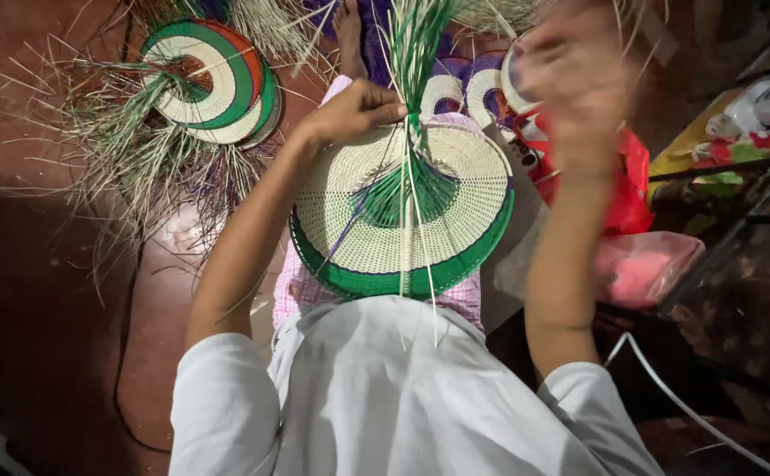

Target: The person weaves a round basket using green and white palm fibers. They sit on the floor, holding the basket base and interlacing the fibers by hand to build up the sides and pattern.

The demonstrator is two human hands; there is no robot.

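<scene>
The half-woven round fan [402,211], cream with a green rim and green centre, sits on the person's lap right in front of them. It looks light and springy, stiff enough flat but with loose strands [416,53] sticking up from the middle that'd probably snap or fray if yanked. The left hand [354,110] is clamped on the fan's top edge beside that strand bundle, which seems the sensible spot to hold. The right hand [579,79] is up above the fan's right side, too blurred to tell whether it's gripping anything. Left of the fan lies a stack of finished fans [217,84] in scattered straw; to its right, a red bag [636,176] and a pink bag [645,269] crowd in.
</scene>
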